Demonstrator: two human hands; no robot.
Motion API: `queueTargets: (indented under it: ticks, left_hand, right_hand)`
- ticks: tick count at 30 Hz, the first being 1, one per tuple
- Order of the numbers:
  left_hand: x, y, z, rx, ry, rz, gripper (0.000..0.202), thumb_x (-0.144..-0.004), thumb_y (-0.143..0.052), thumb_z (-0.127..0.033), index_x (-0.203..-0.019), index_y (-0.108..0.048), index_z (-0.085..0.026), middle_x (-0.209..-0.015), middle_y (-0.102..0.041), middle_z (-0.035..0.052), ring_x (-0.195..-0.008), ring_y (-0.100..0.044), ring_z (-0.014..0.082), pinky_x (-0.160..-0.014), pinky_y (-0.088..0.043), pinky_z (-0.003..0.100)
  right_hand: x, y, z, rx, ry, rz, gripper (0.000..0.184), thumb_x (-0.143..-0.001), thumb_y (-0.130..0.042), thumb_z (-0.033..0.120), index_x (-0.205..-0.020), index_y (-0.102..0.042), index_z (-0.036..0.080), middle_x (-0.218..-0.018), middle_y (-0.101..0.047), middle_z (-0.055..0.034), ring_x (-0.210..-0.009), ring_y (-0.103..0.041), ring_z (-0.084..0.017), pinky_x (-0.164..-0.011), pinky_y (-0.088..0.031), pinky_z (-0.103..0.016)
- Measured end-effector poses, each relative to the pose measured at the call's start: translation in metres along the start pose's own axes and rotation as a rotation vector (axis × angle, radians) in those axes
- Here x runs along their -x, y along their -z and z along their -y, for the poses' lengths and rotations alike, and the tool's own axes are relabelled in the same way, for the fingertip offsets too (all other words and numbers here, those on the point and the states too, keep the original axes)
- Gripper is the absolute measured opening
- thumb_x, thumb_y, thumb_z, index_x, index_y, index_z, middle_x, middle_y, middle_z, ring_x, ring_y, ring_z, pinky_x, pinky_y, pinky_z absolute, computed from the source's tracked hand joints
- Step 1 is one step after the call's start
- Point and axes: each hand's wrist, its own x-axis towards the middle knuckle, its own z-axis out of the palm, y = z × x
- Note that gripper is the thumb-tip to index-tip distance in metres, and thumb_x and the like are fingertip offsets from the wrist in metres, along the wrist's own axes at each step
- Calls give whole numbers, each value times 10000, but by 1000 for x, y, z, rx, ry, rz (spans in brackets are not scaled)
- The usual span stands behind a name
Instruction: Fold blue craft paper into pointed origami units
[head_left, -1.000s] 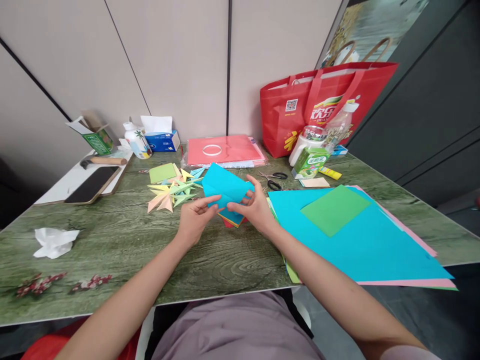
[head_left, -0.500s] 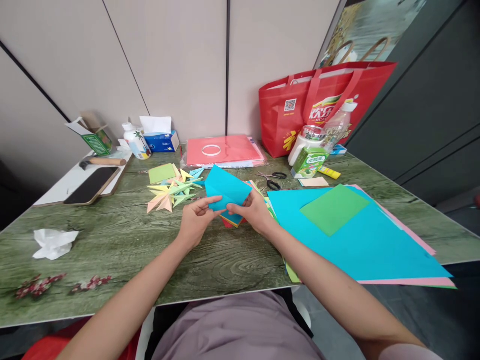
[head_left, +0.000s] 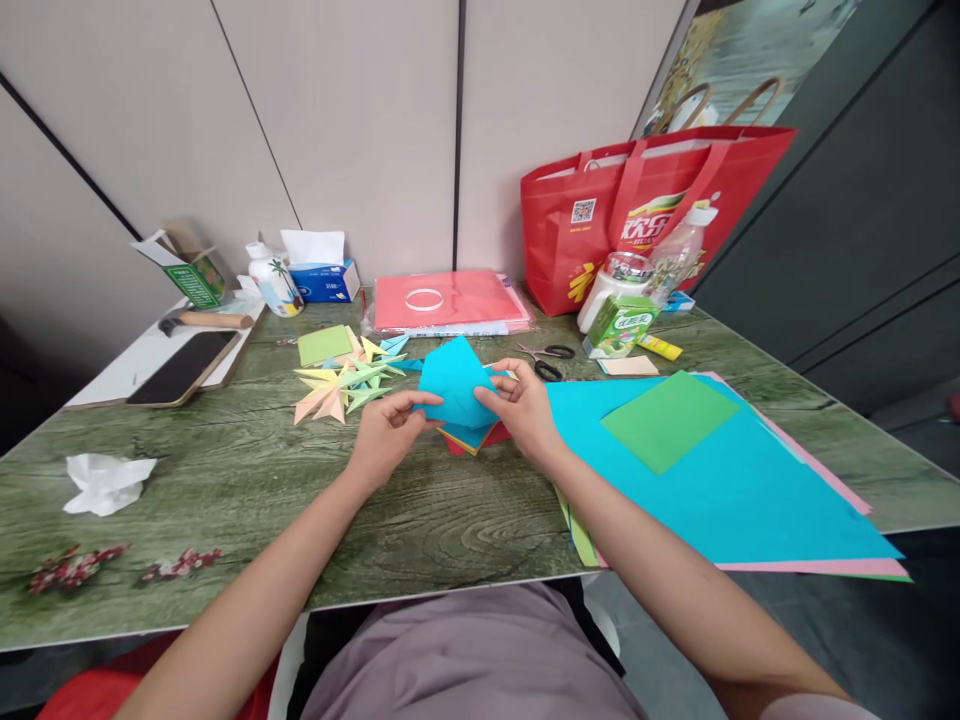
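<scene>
Head cam: a bright blue sheet of paper, folded to a point at the top, is being held up above the table, right over a stack of coloured paper squares. Its left edge is being pinched between thumb and fingers of the left hand, and its right side is being gripped, thumb in front, by the right hand.

Label-wise, 欢乐 with HUAN below it is being shown on the red shopping bag, plus a QR code, though the print is being partly covered by a clear plastic bottle. 优酸乳 is being displayed on the green drink carton. Lettering on the blue tissue box is coming out too tiny to be read.

Everything's being supported by a green wood-grain tabletop decorated with red and white blossoms. The background is being filled by pale grey wall panels with dark seams.
</scene>
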Motion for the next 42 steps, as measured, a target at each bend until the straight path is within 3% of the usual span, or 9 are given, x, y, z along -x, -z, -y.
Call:
queueTargets:
  ticks: [5, 9, 12, 15, 18, 21, 29, 35, 42]
  left_hand:
    - [-1, -1, 6, 28, -73, -123, 326, -710, -639, -342, -984, -672, -166, -976, -676, 58, -798, -648, 199, -777, -538, 388]
    - [2, -2, 10, -185, -106, -30, 354, -742, -617, -339, -1065, -654, -200, -1062, -657, 56, -871, -609, 194, -763, -507, 317]
    - [1, -1, 14, -209, -90, -24, 352, -760, -597, -326, -1089, -644, -211, -937, -680, 37, -721, -583, 146, -626, -473, 249]
    - [-1, 2, 14, -56, -46, -96, 325, -756, -595, -311, -1049, -662, -189, -724, -646, 13, -516, -473, 91, -462, -361, 206]
    - [-3, 4, 11, 82, 10, -130, 309, -725, -626, -273, -1016, -674, -180, -575, -562, -18, -443, -378, 65, -414, -281, 194]
    - [-3, 4, 7, 154, 43, -76, 365, -701, -653, -256, -1056, -651, -173, -573, -561, -13, -474, -430, 82, -453, -332, 205]
    - [-2, 2, 3, 172, 39, 31, 442, -692, -674, -253, -1119, -608, -157, -838, -651, 50, -720, -563, 136, -675, -445, 259]
    - [1, 0, -1, 43, 3, 67, 460, -697, -675, -249, -1143, -597, -166, -668, -621, -1, -605, -524, 97, -597, -431, 212]
    - [3, -1, 7, -31, -21, 102, 452, -715, -663, -319, -1141, -604, -180, -540, -536, -24, -505, -486, 105, -488, -396, 218]
  right_hand:
    - [5, -5, -3, 84, 95, 22, 181, -646, -663, 309, -689, -533, 191, -633, -562, 28, -544, -503, -92, -495, -389, -213]
    - [10, -9, -3, 130, 87, 41, 185, -705, -616, 327, -816, -650, 183, -789, -639, -17, -593, -522, -105, -519, -405, -233]
    - [12, -10, -1, 180, 76, 81, 202, -723, -595, 330, -844, -680, 192, -811, -646, -18, -623, -538, -110, -552, -443, -240]
    - [13, -11, -1, 172, 33, 170, 212, -750, -533, 306, -843, -697, 209, -808, -633, -9, -639, -560, -112, -578, -492, -251]
    - [14, -10, -1, 167, 65, 269, 261, -753, -467, 213, -873, -697, 235, -856, -624, -1, -662, -589, -107, -616, -520, -262]
    - [14, -8, -1, 281, 180, 319, 319, -721, -467, 125, -903, -697, 252, -844, -619, -3, -688, -587, -107, -632, -510, -252]
    - [17, -8, 4, 519, 270, 260, 196, -641, -672, 147, -810, -725, 230, -651, -567, 7, -601, -503, -102, -582, -451, -231]
    - [17, -12, 6, 430, 242, 129, 188, -636, -709, 372, -678, -669, 193, -677, -623, -2, -615, -501, -118, -590, -429, -251]
    - [15, -14, 2, 226, 89, 37, 312, -576, -729, 417, -668, -546, 181, -643, -571, 11, -574, -520, -119, -546, -446, -255]
